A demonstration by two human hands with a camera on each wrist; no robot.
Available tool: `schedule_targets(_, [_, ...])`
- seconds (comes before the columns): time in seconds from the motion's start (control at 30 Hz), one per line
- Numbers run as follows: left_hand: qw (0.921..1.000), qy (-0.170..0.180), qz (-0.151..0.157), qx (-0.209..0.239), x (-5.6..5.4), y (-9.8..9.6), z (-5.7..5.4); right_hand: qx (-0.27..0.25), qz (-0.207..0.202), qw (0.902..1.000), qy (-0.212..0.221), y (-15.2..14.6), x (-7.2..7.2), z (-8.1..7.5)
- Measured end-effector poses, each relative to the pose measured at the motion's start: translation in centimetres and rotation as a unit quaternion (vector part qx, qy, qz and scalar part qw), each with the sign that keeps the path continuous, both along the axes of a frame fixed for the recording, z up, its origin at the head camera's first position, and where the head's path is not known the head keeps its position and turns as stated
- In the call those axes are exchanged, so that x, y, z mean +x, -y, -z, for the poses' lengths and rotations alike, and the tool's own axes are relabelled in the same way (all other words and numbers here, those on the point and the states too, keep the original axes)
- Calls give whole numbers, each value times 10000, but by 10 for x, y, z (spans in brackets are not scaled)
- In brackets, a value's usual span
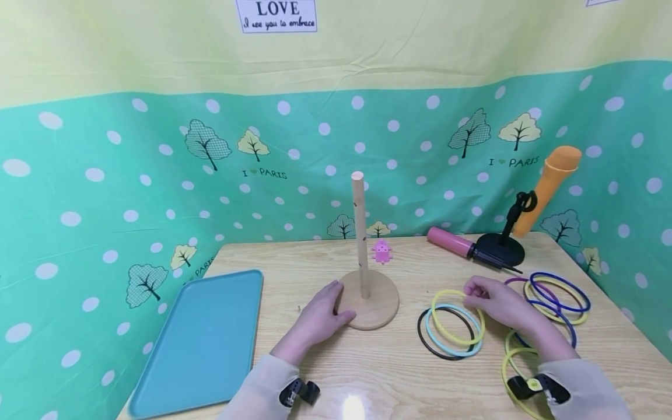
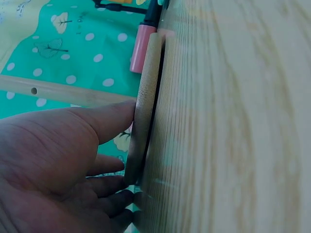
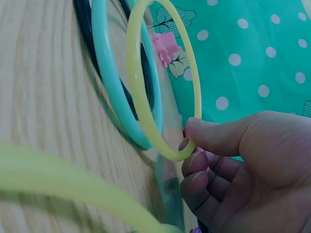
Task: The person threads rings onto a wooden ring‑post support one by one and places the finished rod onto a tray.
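A wooden stand has a round base point(image 1: 379, 308) and an upright peg point(image 1: 361, 233). My left hand point(image 1: 318, 315) rests at the base's left edge, thumb and fingers spread along the rim. In the left wrist view the thumb point(image 2: 114, 119) touches the base and the fingers are mostly straight. My right hand point(image 1: 496, 300) pinches a yellow ring point(image 3: 138, 90) between thumb and fingertips. In the right wrist view this ring is tilted up off the table. Under it lie a light blue ring point(image 1: 431, 335) and a black ring point(image 1: 422, 335), overlapping each other.
A blue tray point(image 1: 202, 338) lies at the left. Behind the stand sits a small pink toy point(image 1: 382, 251). Further right are a pink pump point(image 1: 450, 241) and an orange microphone point(image 1: 548, 186) on a black stand point(image 1: 501, 249). Several blue, yellow and purple rings point(image 1: 587, 300) lie around my right forearm.
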State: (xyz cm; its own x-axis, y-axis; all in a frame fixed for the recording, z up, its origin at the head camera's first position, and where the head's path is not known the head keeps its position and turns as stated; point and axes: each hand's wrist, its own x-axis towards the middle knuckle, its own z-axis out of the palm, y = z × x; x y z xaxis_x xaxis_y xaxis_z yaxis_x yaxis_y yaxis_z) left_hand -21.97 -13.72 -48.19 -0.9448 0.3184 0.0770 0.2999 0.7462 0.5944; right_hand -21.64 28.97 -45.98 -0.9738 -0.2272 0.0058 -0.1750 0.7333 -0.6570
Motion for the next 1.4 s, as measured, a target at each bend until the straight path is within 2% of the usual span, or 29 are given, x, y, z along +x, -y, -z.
schedule_targets(0.4, [10000,69,-22,0,0,1,0,-790,248,9965,65,7,0,-8])
schedule_targets(0.63, [10000,70,-37,-35,0,2,-1,-1407,468,9889,53,14,-1,-16])
schedule_targets(0.8, [9999,99,-50,11,0,1,-1,-1795,564,9821,-118,20,-1,-26])
schedule_targets(1.07, [9998,146,-79,70,1,1,-1,-2105,651,9733,-640,34,-2,-52])
schedule_targets(1.4, [9999,119,-65,67,1,0,-2,-2258,575,9696,-744,55,3,-95])
